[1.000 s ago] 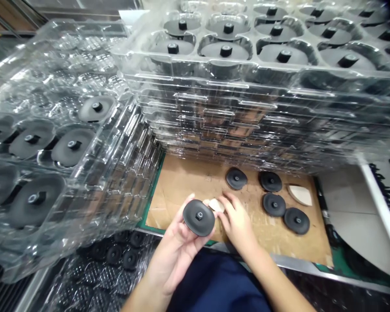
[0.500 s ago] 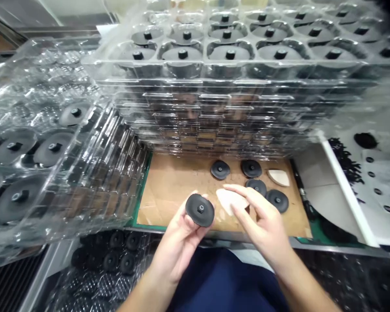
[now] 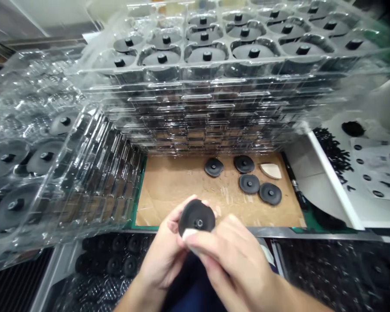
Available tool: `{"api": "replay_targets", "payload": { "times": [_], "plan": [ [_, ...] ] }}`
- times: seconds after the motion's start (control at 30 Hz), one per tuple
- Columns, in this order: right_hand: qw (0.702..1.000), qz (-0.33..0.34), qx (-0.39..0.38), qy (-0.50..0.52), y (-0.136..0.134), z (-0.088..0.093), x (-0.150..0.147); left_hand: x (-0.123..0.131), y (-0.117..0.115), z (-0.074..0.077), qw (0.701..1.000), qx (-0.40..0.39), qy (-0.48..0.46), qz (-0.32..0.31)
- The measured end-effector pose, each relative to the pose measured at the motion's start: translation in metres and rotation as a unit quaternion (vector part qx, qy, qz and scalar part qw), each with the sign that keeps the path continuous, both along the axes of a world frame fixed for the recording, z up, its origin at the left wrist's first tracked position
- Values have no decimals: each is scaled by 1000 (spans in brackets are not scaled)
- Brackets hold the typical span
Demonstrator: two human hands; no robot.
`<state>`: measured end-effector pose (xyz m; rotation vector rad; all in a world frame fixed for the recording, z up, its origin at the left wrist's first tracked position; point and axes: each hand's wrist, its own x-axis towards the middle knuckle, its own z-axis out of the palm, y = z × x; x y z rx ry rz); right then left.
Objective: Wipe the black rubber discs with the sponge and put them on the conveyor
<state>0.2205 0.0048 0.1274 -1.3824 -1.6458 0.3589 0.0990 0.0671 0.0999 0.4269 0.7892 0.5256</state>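
Observation:
My left hand [image 3: 160, 253] is closed round the edge of a black rounded disc [image 3: 196, 212] with a small hollow post in its middle, held tilted with the post side up. My right hand [image 3: 238, 255] pinches a white pad [image 3: 190, 233] against the disc's near edge; most of the pad is hidden by the fingers. Beyond the hands, several similar black discs [image 3: 249, 184] lie post side up on a brown cardboard sheet [image 3: 172, 186]. A second off-white pad [image 3: 271, 170], pointed at one end, rests on the cardboard to their right.
A tall stack of clear plastic trays [image 3: 208, 104] with black discs in the top pockets stands behind the cardboard. Another tray stack [image 3: 94, 160] rises at left. At right are a white-walled bin [image 3: 334, 182] and a heap of small black parts [image 3: 333, 149].
My right hand has brought the white pad from above the cardboard leftward and nearer to me, onto the disc. The disc in my left hand has tilted. The view has shifted slightly.

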Motion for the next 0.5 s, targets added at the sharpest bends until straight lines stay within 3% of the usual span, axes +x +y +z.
{"api": "replay_targets", "payload": {
  "times": [0.07, 0.2, 0.27, 0.37, 0.5],
  "plan": [
    [999, 10, -35, 11, -1, 0, -1, -2, 2, 0, 1000, -6, 21, 9],
    [997, -65, -22, -19, 8, 2, -2, -1, 3, 0, 999, 3, 28, -35],
    [999, -35, -13, -16, 6, 3, 1, -2, 3, -1, 999, 8, 20, -39],
    [997, 19, -73, -10, -8, 3, 10, -6, 5, -5, 999, -2, -3, -34],
    [989, -74, -109, -74, -12, 6, 17, -6, 4, -7, 998, -26, -19, -44]
  ]
}}
